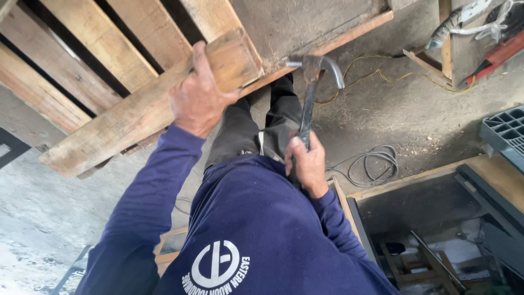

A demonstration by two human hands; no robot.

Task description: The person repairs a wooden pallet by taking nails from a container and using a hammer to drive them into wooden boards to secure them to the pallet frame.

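Left hand [197,95]: clamped over the end plank [147,106] of the pallet [103,60], apparently to steady it.
Right hand [307,164]: fist closed low on the hammer [309,95] handle, a grip that gives leverage.
Hammer: at 12 o'clock from the right hand, its claw head sits against the pallet's lower edge, just right of the left hand.
Pallet: tilted up off the floor [415,109], filling the 10 to 12 o'clock area.
Floor: grey cable coil [374,164] at 3 o'clock of the right hand; yellow cord [376,74] beyond the hammer head.
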